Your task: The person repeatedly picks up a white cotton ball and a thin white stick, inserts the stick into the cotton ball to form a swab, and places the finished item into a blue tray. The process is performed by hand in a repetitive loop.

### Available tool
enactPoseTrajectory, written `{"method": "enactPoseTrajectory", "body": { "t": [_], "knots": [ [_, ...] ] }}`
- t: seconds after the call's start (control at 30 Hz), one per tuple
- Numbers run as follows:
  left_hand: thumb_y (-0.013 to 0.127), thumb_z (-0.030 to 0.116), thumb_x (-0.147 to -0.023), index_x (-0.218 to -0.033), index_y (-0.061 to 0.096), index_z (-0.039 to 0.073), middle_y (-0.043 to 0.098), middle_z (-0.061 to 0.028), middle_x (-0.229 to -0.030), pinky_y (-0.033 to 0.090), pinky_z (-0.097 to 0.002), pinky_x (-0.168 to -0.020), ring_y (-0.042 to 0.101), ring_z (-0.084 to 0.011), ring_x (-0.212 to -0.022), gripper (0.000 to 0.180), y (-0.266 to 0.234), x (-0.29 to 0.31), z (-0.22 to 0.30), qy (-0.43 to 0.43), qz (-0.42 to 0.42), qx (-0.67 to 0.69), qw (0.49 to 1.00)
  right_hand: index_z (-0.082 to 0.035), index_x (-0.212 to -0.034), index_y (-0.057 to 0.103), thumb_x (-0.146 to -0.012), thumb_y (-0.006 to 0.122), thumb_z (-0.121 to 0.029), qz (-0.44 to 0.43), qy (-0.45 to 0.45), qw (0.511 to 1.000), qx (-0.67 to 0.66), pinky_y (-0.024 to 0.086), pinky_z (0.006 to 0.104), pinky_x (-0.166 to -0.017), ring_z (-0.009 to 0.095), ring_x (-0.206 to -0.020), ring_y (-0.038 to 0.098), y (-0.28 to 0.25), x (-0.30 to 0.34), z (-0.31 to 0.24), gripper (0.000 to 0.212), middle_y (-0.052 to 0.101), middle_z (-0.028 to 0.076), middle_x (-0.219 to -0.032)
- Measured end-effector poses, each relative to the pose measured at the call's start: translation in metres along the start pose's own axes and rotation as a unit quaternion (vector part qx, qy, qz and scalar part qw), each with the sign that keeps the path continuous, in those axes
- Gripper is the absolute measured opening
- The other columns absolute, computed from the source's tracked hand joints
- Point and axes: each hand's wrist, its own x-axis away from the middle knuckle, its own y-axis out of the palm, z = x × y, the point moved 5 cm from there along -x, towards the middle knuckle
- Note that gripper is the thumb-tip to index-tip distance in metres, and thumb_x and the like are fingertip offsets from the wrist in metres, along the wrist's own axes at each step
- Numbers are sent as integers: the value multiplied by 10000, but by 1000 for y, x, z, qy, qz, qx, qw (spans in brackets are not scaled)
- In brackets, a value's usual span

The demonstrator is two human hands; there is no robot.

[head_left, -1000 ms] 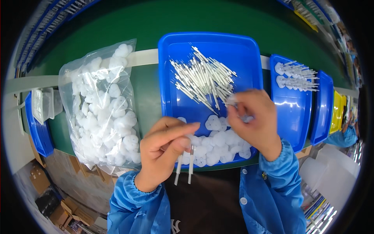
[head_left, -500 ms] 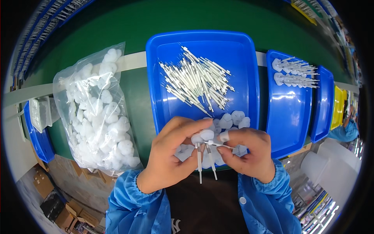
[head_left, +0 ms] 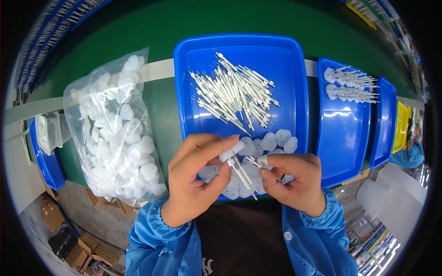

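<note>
At the near edge of the blue tray (head_left: 289, 106), your left grip (head_left: 195, 175) pinches a white disc (head_left: 232, 151) with white rods (head_left: 242, 177) jutting toward you; your right grip (head_left: 294, 179) holds a slim rod (head_left: 252, 160) near them. Beyond, loose rods (head_left: 232, 92) leave open floor at their right. Some green desk (head_left: 162, 108) separates tray from clear bag (head_left: 117, 133).

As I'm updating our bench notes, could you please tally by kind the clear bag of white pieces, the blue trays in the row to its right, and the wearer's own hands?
Clear bag: 1
Large blue tray, second blue tray and outermost blue tray: 3
Left hand and right hand: 2
Total: 6
</note>
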Motion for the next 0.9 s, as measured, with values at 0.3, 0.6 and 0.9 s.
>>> {"method": "enactPoseTrajectory", "body": {
  "t": [0.3, 0.6, 0.9],
  "knots": [
    [732, -164, -858, -1305, 816, 44, 685, -106, -1174, 619, -299, -844, 721, -191, -1030, 499, -5, -2, 1, 11, 0, -41, 999, -31, -1055, 804, -895, 878, -44, -6, 29, 1000, 8, 470, 277, -499, 155, -485, 651, 3, -2, -5, 177, 651, 55, -589],
    [723, -170, -866, -1305, 814, 54, 674, -97, -1168, 640, -299, -859, 723, -203, -1041, 502, -1, -1, 1, -18, -2, -13, 1000, -33, -1047, 798, -891, 883, -39, 2, 38, 999, -1, 459, 266, -496, 121, -477, 622, 7, -1, -5, 178, 640, 46, -583],
    [705, -151, -878, -1250, 807, 21, 789, -168, -1280, 631, -362, -921, 782, -279, -1084, 422, 0, -2, -3, 5, -29, -17, 999, -41, -1039, 790, -889, 876, -42, -37, 39, 999, 6, 440, 277, -491, 126, -488, 607, 10, -3, -6, 173, 616, 62, -594]
  ]
}}
